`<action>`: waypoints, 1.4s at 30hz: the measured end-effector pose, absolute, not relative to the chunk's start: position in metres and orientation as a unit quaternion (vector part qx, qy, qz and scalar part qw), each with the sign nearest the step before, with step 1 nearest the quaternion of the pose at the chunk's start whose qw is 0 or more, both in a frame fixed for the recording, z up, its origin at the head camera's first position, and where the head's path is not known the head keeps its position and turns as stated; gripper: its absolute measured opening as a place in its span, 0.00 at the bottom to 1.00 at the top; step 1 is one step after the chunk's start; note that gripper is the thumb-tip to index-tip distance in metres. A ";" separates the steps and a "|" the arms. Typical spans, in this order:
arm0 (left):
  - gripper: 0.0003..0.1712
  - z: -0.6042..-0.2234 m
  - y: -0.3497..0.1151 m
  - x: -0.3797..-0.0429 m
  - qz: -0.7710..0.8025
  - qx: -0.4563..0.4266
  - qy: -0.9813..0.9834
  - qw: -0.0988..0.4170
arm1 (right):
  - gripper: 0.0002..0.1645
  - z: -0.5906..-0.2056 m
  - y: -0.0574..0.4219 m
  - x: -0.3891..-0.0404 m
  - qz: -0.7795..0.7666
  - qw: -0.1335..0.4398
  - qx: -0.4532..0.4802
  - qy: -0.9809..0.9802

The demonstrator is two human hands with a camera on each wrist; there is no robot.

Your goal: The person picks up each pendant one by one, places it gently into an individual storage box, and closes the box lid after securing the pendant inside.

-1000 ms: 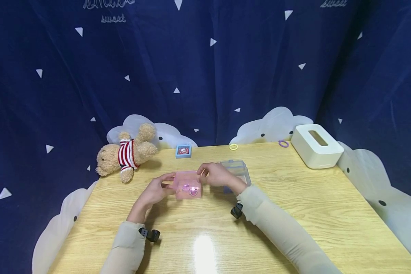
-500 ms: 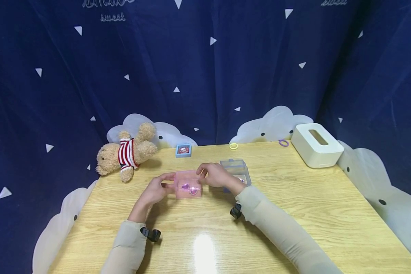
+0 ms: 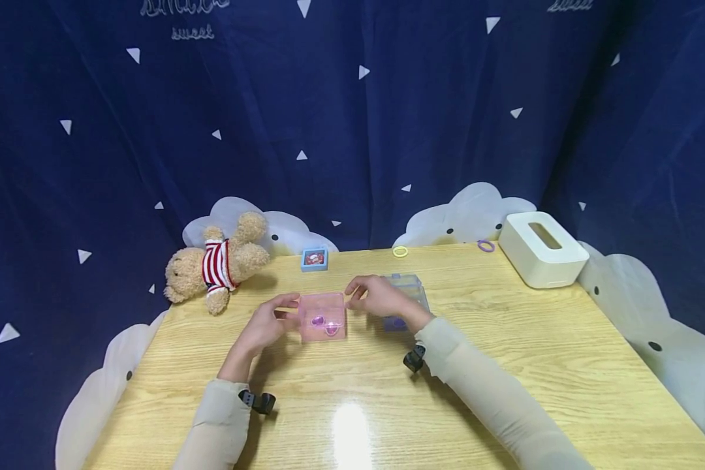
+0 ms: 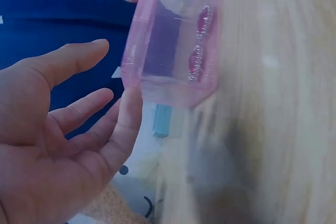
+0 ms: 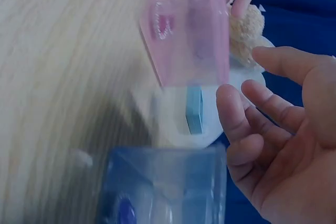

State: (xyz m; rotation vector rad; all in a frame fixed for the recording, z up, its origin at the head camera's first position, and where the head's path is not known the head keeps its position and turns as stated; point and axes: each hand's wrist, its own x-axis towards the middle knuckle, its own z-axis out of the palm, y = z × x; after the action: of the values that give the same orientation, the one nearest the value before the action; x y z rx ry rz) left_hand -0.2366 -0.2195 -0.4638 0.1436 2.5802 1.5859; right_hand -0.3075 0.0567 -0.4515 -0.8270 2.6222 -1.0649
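A see-through pink box [image 3: 323, 301] stands on the table between the two hands, with purple heart-shaped pieces [image 3: 331, 329] edged in beads inside. At its left side is my left hand [image 3: 268, 324], fingers spread and relaxed; one fingertip is right at the box's corner in the left wrist view. My right hand [image 3: 378, 297] is just off the box's right side, its fingers loosely bent with nothing between them. Partly hidden behind the right hand and wrist stands a see-through blue box [image 3: 408, 282]; a purple piece [image 5: 126, 211] shows inside it in the right wrist view.
Along the back lie a small light-blue square box [image 3: 314, 266], a yellow ring [image 3: 400, 247] and a purple ring [image 3: 485, 246]. A teddy bear [image 3: 244, 260] lies at the back left. A white tissue box [image 3: 540, 261] stands at the back right of the wooden table [image 3: 505, 352].
My right hand has drawn back slightly to the right, away from the pink box's edge. The left hand and both boxes have stayed about where they were.
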 end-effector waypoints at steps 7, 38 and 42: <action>0.31 -0.442 -0.212 -0.232 0.514 0.063 0.855 0.034 | 0.15 -0.444 0.080 -0.310 -0.390 0.110 -0.257 0.877; 0.23 -0.447 -0.101 -0.237 0.564 0.081 0.822 0.020 | 0.15 -0.445 0.178 -0.335 -0.443 0.066 -0.147 0.882; 0.23 -0.451 -0.086 -0.238 0.557 0.094 0.825 0.019 | 0.16 -0.451 0.187 -0.339 -0.446 0.076 -0.124 0.883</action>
State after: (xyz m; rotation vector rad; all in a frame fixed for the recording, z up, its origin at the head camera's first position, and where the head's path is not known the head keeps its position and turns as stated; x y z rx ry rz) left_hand -0.2376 -0.0858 -0.4507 0.2910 2.5607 1.7290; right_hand -0.3385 0.1867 -0.4513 -0.3717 2.6476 -1.3381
